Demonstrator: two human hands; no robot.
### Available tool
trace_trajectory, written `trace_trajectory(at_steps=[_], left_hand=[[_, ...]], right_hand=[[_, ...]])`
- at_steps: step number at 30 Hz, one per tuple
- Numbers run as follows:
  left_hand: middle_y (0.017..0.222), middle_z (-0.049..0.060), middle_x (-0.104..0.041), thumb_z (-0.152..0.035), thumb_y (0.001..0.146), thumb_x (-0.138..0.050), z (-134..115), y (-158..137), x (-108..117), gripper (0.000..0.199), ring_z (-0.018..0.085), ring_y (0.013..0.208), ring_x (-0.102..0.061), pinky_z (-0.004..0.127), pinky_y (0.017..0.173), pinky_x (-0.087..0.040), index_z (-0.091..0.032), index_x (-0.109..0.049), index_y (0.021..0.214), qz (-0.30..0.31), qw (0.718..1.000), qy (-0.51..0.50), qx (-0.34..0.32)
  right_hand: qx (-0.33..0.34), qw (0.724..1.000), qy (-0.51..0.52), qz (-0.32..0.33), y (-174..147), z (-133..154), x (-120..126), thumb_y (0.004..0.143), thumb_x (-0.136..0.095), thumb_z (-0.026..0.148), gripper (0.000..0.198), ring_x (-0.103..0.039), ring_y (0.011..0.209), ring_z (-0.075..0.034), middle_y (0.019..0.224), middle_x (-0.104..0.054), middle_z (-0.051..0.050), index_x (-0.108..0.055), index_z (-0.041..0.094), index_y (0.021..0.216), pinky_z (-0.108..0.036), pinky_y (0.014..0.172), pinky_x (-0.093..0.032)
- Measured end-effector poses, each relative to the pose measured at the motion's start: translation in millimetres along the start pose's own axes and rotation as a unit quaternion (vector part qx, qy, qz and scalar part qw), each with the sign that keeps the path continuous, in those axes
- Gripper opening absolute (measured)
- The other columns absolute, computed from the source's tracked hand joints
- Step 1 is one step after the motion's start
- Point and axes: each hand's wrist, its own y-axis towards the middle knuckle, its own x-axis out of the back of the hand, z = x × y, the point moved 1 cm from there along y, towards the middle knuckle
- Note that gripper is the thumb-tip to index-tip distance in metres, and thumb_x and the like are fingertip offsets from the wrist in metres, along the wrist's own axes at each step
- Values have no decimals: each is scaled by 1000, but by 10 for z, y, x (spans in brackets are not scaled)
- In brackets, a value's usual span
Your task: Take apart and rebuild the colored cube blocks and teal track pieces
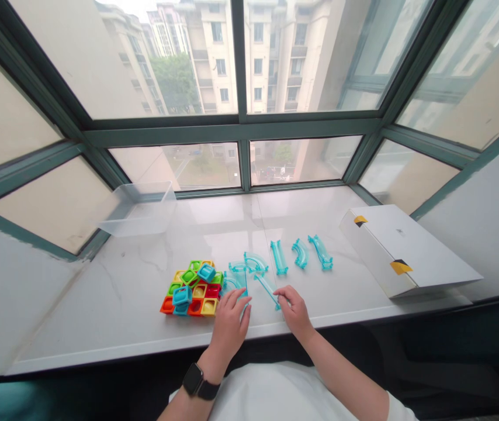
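Note:
My right hand [294, 313] pinches the near end of a narrow, clear blue track piece [266, 289], which slants away to the left. Fingers stretched and apart, my left hand [232, 321] rests beside a small cluster of clear blue pieces, among them a curved track [255, 261]. Whether its fingertips touch the clear blue piece [241, 280] beyond them is hard to make out. Just left of this hand lies a pile of colourful square plastic blocks [196, 292] in red, orange, yellow, green and blue.
Right of the cluster lie a straight track [279, 257], a short curved track [301, 254] and a longer track [321, 252]. A clear plastic bin [139, 219] stands at the back left. A white box [411, 248] with yellow-black tabs sits at right. Windows enclose the white sill [113, 316].

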Motion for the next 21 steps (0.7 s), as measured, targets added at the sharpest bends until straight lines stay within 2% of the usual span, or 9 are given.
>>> trace_trajectory(at_steps=[3, 8, 14, 17, 21], left_hand=[[124, 10, -75, -37, 107, -48, -167, 81, 64, 30, 28, 116, -68, 46, 103, -54, -26, -75, 112, 43, 991, -117, 42], [104, 7, -78, -53, 105, -48, -358, 208, 0, 40, 23, 90, -74, 35, 79, -59, -24, -72, 117, 126, 934, -300, 150], [110, 7, -77, -52, 100, -53, -413, 258, -138, 38, 21, 89, -73, 30, 69, -58, -22, -69, 119, 136, 876, -407, 219], [110, 7, -77, -50, 100, -53, -423, 250, -153, 37, 21, 90, -72, 31, 73, -59, -22, -68, 118, 130, 878, -404, 222], [106, 6, -77, -46, 103, -48, -430, 237, -136, 33, 21, 91, -71, 32, 78, -58, -23, -69, 114, 114, 903, -367, 191]], right_hand=[[37, 999, -13, 3, 24, 169, -15, 99, -56, 24, 20, -66, 84, -20, 93, -69, -4, -74, 24, 104, -33, 78, -54], [90, 995, -37, 5, 30, 416, -84, 99, -58, 21, 19, -64, 80, -19, 93, -66, -3, -71, 25, 112, -33, 75, -56], [121, 991, -63, 1, -8, 443, -129, 100, -58, 21, 27, -62, 78, -18, 96, -65, -3, -64, 27, 126, -34, 75, -57], [111, 991, -69, -9, -30, 409, -140, 98, -60, 22, 41, -62, 78, -18, 94, -65, -2, -56, 27, 138, -34, 76, -58], [89, 994, -65, -5, -50, 421, -148, 95, -60, 23, 50, -65, 79, -19, 95, -68, -2, -51, 27, 144, -36, 79, -59]])
